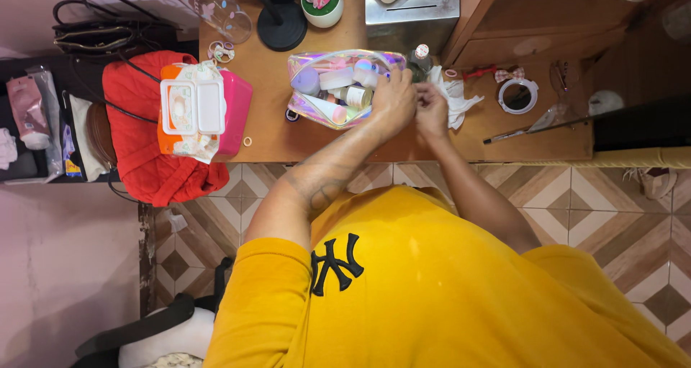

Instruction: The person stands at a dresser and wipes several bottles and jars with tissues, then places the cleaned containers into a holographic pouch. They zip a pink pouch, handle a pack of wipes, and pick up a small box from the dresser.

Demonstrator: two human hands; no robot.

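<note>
Clutter all along the wooden bench point(273, 134)
Far left, a pack of wet wipes point(191, 107) sits on a pink box point(237, 109) beside a red quilted bag point(140, 134); a tape roll point(518, 94) lies right, a small flower pot point(322, 5) at the back, patterned floor tiles point(612, 224) below

Single head cam, looking straight down from above the person's yellow shirt point(432, 289). Wooden table point(273, 134) fills the upper frame, tiled floor point(612, 217) below. Mid-range framing, both forearms in shot. No second view, no overlap.
</note>
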